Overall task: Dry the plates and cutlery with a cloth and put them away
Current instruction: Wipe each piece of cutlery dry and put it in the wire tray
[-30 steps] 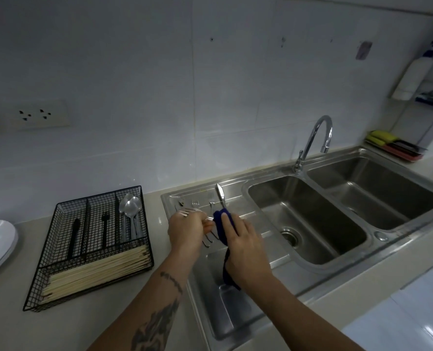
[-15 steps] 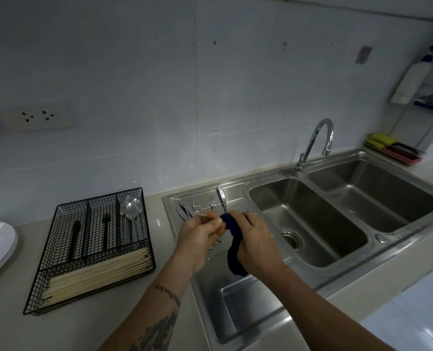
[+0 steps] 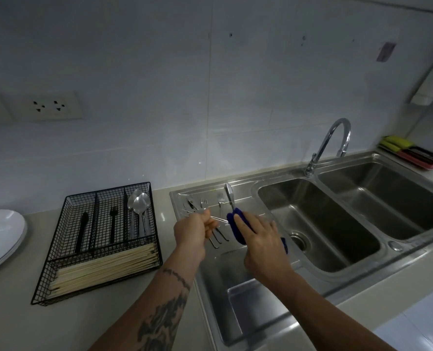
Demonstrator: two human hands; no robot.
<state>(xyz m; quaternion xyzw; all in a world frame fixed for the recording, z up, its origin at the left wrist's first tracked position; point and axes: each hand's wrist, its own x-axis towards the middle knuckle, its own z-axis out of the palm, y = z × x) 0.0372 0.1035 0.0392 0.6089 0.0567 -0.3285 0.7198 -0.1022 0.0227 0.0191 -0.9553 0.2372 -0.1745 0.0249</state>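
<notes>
wire cutlery tray [image 3: 144,252] left, white plates [image 3: 0,236], faucet [image 3: 329,143] behind sink [image 3: 362,264]

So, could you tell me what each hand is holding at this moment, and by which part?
The left hand grips a bunch of cutlery around the middle. The right hand holds the blue cloth wrapped round a knife below its blade.
</notes>
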